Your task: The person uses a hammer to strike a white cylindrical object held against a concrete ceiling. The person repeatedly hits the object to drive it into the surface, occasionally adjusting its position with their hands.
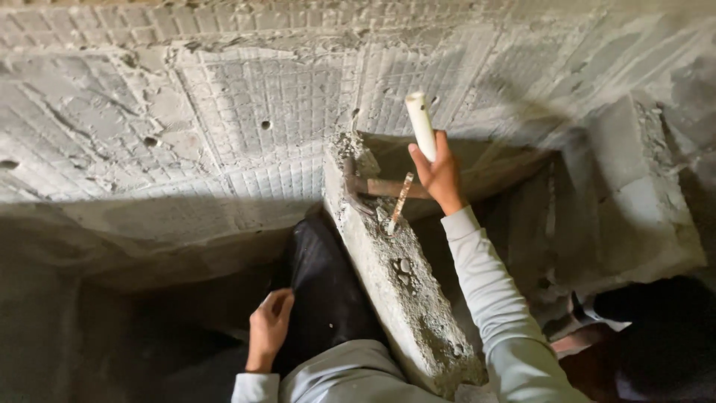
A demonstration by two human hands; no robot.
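My right hand (438, 173) is raised in front of the wall and grips a short white plastic pipe (420, 123) that points upward. Just left of that hand, a rusty metal bar (400, 201) sticks up from the top of a rough concrete block (403, 291). A wooden piece (388, 186) lies across the block's far end. My left hand (270, 325) hangs low at my side near my dark trouser leg (324, 291), fingers curled around something small and pale; what it is cannot be told.
A scored, gridded concrete wall (261, 112) with small holes fills the background. A chipped recess (522, 201) opens behind the block. A concrete ledge (641, 209) stands to the right. Rubble bits lie on the block. Dark shadow covers the lower left.
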